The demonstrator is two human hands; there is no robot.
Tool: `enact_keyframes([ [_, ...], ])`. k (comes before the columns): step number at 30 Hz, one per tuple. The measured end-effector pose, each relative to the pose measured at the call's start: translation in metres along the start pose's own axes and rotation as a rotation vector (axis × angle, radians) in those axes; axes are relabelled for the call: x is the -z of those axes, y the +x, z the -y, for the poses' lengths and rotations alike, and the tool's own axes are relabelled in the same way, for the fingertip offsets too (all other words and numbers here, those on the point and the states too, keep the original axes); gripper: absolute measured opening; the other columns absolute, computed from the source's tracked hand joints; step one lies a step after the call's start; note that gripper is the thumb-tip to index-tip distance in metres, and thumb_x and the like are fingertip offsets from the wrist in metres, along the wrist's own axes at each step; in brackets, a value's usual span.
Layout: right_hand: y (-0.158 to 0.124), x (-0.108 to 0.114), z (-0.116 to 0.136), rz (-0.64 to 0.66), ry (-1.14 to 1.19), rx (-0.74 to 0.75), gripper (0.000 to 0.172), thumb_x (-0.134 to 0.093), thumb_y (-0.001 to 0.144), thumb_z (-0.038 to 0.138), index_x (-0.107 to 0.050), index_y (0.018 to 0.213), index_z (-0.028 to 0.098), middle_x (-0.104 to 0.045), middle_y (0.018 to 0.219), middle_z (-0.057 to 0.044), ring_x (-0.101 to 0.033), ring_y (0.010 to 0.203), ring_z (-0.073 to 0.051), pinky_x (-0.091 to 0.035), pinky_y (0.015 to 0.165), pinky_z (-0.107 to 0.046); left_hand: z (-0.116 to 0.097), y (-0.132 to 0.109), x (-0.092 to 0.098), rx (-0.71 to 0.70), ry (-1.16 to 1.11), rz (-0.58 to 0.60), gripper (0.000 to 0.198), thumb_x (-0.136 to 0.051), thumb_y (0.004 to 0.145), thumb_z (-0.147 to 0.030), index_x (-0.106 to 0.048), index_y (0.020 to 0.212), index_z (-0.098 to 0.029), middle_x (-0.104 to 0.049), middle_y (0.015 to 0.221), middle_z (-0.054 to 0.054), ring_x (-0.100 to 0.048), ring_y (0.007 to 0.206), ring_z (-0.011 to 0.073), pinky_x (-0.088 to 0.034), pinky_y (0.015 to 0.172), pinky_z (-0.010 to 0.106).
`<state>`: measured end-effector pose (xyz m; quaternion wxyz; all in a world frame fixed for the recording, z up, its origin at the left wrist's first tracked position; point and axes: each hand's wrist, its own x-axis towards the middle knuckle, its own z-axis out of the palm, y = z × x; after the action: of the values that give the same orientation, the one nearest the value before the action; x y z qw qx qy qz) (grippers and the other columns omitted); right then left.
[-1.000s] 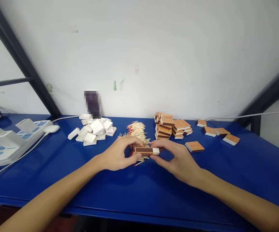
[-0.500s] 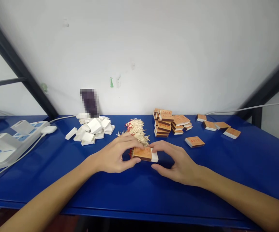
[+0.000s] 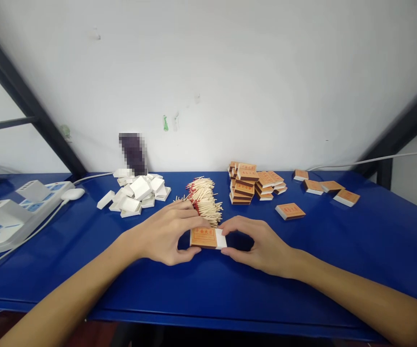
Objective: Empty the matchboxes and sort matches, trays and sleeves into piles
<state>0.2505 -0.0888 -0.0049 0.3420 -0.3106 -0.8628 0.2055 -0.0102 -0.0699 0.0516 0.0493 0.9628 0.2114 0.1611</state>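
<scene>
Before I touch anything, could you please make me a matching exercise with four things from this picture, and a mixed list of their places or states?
Things
1. Held matchbox
2. Loose matches
3. Matchbox trays
4. Power strip

Places or states
A. Heaped just beyond the hands' work, red heads mostly toward the left
B. On the far left, with white plugs
C. Orange sleeve, with a white tray end showing on the right
D. White, piled left of the matches

Pairs: 1-C, 2-A, 3-D, 4-B
</scene>
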Motion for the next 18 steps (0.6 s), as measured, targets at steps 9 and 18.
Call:
enact_keyframes([
  [9,-0.001,-0.005,0.000,0.016,-0.065,0.011,0.018,-0.071,0.082,0.020,-0.060,0.097,0.023,-0.070,0.102,-0.002,-0.064,0.090,-0.016,-0.053,0.078,-0.029,-0.002,-0.010,0.012,0.159,0.052,0.220,0.021,-0.064,0.076,-0.023,-0.044,0.072,-0.019,-0.054,0.079,0.000,-0.050,0.074,0.0162,-0.037,0.072,0.032],
  [18,-0.001,-0.004,0.001,-0.023,-0.078,0.040,0.018,-0.068,0.084,0.022,-0.060,0.100,0.023,-0.070,0.097,-0.004,-0.065,0.088,-0.018,-0.055,0.077,-0.032,0.006,-0.015,0.026,0.187,0.068,0.135,0.019,-0.063,0.076,-0.028,-0.047,0.074,-0.019,-0.053,0.078,0.000,-0.048,0.071,0.0162,-0.035,0.066,0.032],
])
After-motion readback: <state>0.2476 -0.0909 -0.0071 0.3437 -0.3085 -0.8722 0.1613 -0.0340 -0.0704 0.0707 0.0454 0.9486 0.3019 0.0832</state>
